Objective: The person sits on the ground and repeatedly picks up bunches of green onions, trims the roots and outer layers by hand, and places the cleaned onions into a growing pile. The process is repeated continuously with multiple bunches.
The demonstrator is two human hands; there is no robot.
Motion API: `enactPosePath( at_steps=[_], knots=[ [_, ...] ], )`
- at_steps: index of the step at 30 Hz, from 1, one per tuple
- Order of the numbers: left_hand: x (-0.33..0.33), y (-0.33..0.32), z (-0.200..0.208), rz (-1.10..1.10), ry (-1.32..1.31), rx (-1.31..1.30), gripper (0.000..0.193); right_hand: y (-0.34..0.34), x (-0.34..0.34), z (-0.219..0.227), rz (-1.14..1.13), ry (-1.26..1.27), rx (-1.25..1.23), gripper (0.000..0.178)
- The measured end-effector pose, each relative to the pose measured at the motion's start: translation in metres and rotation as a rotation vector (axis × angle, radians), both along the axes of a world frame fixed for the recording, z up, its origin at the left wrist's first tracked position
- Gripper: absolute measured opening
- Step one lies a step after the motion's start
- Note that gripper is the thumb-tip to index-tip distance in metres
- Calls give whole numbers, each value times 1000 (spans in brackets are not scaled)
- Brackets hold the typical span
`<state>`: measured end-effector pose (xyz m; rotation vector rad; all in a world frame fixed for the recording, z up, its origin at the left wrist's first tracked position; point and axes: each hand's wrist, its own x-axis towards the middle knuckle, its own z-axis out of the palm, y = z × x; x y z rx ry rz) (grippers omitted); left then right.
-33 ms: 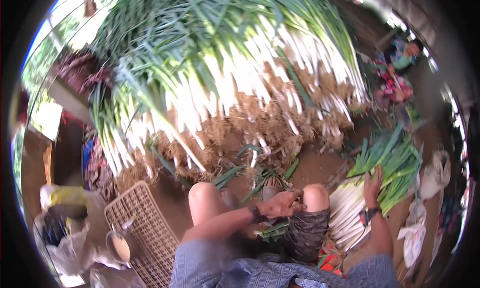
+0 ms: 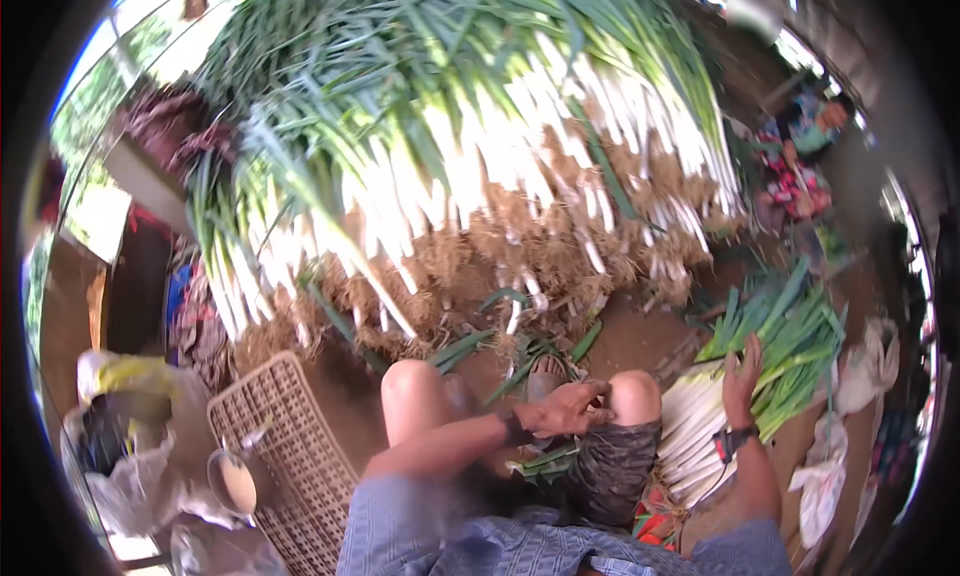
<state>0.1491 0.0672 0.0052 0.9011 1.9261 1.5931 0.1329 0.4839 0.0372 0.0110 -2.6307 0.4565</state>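
Beside my right knee, my left hand (image 2: pixel 568 408) has its fingers curled inward; what they hold, if anything, is too small to make out. My right hand (image 2: pixel 741 383) rests with fingers stretched out on a stack of trimmed leeks (image 2: pixel 690 428), which lies to my right with its green tops pointing away. In front of me spreads a big heap of long leeks (image 2: pixel 460 156), their white stems toward me and brown roots still on. A few cut green leaves (image 2: pixel 548 461) lie between my legs.
To my left stands a tan woven plastic crate (image 2: pixel 285 426) with a pale round cup (image 2: pixel 238 484) by it. Plastic bags (image 2: pixel 150 466) sit farther left. A person (image 2: pixel 795 166) is at the far right, and white bags (image 2: pixel 865 366) hang near the right edge.
The whole view has shifted slightly. Both hands keep the same places, the left by the knee and the right on the trimmed leeks.
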Motion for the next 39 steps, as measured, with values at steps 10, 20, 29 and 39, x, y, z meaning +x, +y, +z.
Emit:
enactPosePath(
  at_steps=[10, 20, 29, 39],
  knots=[
    [-48, -135, 124, 395, -230, 441, 32, -223, -6, 23, 537, -417, -161, 15],
    [-137, -318, -1, 1009, -473, 430, 44, -250, -30, 30, 728, -341, 12, 10],
    [-160, -365, -71, 1578, -150, 124, 29, -233, -35, 24, 539, -526, -195, 7],
    [-130, -526, -72, 1684, 170, -1135, 64, -226, -50, 19, 583, -574, -165, 10]
  ],
)
